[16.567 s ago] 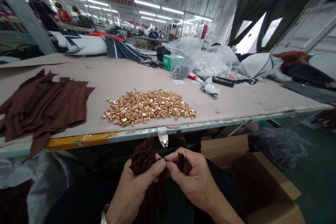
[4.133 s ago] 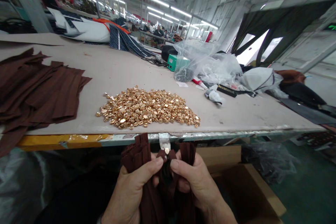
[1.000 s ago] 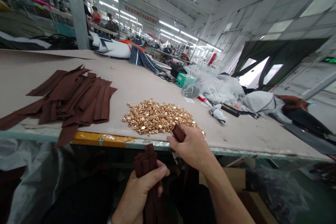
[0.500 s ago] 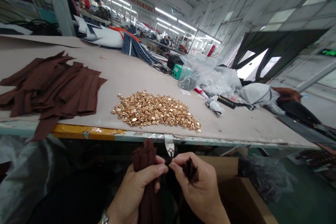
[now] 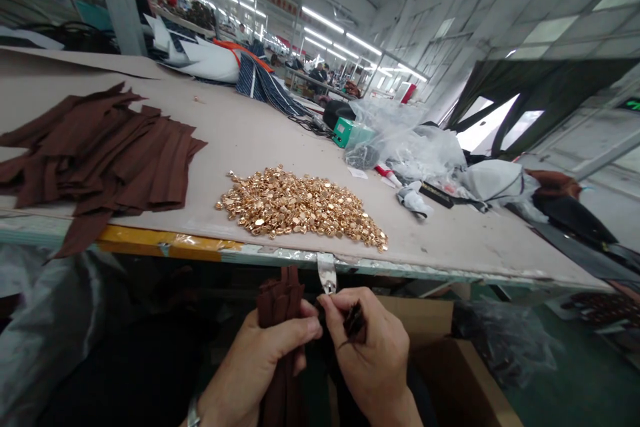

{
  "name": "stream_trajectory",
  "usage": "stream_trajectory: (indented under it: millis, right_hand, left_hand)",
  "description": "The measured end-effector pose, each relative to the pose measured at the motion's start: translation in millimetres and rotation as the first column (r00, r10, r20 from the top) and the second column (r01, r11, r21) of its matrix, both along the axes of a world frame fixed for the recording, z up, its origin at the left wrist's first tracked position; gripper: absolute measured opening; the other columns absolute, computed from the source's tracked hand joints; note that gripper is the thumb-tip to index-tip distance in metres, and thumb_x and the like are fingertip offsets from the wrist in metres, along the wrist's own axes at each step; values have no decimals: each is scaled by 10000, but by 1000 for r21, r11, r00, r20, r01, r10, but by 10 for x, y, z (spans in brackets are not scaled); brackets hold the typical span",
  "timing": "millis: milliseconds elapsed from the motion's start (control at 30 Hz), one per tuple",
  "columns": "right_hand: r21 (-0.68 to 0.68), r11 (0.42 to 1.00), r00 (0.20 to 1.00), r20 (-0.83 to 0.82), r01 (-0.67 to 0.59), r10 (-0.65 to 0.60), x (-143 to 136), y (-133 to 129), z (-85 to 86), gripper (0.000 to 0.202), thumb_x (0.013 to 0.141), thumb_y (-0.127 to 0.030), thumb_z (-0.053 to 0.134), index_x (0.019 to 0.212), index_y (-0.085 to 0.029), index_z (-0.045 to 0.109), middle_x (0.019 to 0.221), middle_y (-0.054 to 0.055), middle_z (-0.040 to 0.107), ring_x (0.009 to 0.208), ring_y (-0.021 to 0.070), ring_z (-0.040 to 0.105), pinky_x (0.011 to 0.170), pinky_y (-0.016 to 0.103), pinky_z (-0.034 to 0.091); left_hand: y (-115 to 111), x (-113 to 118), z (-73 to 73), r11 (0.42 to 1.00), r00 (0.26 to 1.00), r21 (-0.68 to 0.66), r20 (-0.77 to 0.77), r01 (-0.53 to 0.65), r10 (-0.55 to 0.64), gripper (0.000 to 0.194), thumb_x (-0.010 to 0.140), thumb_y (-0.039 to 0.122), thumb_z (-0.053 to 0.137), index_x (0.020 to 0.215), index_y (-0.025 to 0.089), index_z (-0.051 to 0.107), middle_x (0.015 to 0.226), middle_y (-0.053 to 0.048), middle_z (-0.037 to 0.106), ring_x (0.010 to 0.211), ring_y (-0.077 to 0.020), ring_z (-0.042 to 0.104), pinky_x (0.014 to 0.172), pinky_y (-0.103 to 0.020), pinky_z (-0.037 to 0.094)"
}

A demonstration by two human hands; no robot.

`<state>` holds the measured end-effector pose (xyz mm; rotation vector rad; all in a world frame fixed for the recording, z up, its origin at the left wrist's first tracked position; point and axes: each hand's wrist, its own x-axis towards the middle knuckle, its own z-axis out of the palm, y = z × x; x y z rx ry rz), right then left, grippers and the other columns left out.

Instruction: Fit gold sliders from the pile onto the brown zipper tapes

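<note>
A bundle of brown zipper tapes (image 5: 281, 300) stands upright in my left hand (image 5: 260, 357), whose fingers are wrapped round it. My right hand (image 5: 377, 353) is closed on dark brown zipper tape (image 5: 355, 320), bunched in the palm. Its thumb and forefinger pinch together just below a small metal bracket (image 5: 327, 271) on the table edge; what lies between those fingertips is too small to make out. Beyond the bracket, small shiny gold pieces, apparently zipper sliders (image 5: 300, 207), lie heaped on the table.
Loose brown zipper tapes (image 5: 115, 160) lie piled at left, one hanging over the table edge (image 5: 165, 243). Farther back are a green box (image 5: 343, 132), clear plastic bags (image 5: 415, 147) and striped fabric (image 5: 267, 88). Below right stands an open cardboard box (image 5: 465, 373).
My right hand has shifted slightly up and left, bringing its fingertips closer to the bracket. The left hand keeps its hold on the bundle. The whole view has tilted a little.
</note>
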<state>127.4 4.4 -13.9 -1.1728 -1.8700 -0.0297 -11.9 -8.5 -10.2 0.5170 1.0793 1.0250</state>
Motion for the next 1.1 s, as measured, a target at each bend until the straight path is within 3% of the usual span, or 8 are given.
stream_trajectory:
  millis: [133, 267, 433, 533, 633, 867, 1000, 1100]
  right_hand:
    - [-220, 975, 995, -97, -10, -12, 18, 61, 7, 99, 812, -228, 653, 751, -182, 590, 615, -19, 635, 494, 101, 580, 491, 192, 428]
    - [-486, 869, 941, -328, -95, -80, 73, 97, 46, 203, 723, -310, 730, 759, -183, 576, 529, -73, 483, 453, 79, 420, 431, 189, 337]
    - [-595, 733, 820, -566, -331, -89, 116, -49, 138, 237, 656, -332, 766, 758, -159, 640, 499, -87, 374, 463, 64, 297, 426, 191, 261]
    - [-635, 638, 777, -623, -435, -90, 79, -135, 143, 250, 626, -299, 793, 761, -148, 645, 512, -70, 444, 470, 63, 338, 435, 188, 281]
    - [-621, 592, 697, -705, -513, -135, 40, -152, 111, 247, 623, -283, 792, 655, -147, 587, 536, -47, 500, 490, 74, 414, 468, 191, 351]
    - [-499, 592, 519, -841, -633, -153, 108, -116, 65, 236, 689, -320, 735, 624, -152, 582, 484, -45, 533, 367, 36, 338, 353, 161, 254]
    - [-528, 649, 566, -805, -548, -177, 148, -148, 55, 154, 694, -279, 748, 714, -150, 667, 450, -72, 488, 386, 44, 359, 383, 162, 303]
    - [-549, 688, 647, -748, -474, -151, 142, -184, 28, 116, 730, -266, 729, 729, -157, 691, 549, -42, 570, 497, 77, 486, 502, 186, 413]
  left_hand:
    - [-20, -13, -1, 999, 1000, 27, -7, 19, -19, 75, 634, 218, 688, 667, 153, 673, 551, 26, 584, 477, -93, 440, 479, -220, 345]
    - [-55, -39, -10, 997, 996, 16, 24, 81, -82, 145, 607, 232, 701, 726, 153, 677, 617, -1, 636, 481, -102, 468, 499, -237, 364]
    - [-67, -51, 8, 981, 979, 54, 63, 188, -191, 214, 528, 256, 742, 704, 146, 689, 559, -5, 627, 451, -109, 466, 476, -240, 344]
    - [-50, -26, 1, 967, 966, 59, 54, 248, -251, 169, 497, 259, 749, 586, 141, 667, 441, 10, 562, 420, -104, 439, 470, -239, 331]
    - [-52, 15, -24, 959, 959, 24, 27, 281, -282, 151, 484, 234, 757, 560, 127, 682, 378, 10, 532, 421, -106, 442, 481, -236, 329]
    - [-98, 75, -12, 998, 994, 7, 90, 68, -69, 245, 519, 313, 824, 658, 163, 690, 534, -24, 673, 533, -152, 574, 538, -249, 432]
    - [-67, 38, -57, 1000, 997, 17, 71, 3, -4, 241, 579, 339, 822, 669, 173, 673, 610, 5, 677, 587, -150, 597, 599, -264, 479]
    - [-55, -1, -144, 992, 996, 125, -84, 11, 0, 268, 596, 359, 819, 759, 186, 696, 543, 51, 598, 532, -102, 523, 535, -206, 426]
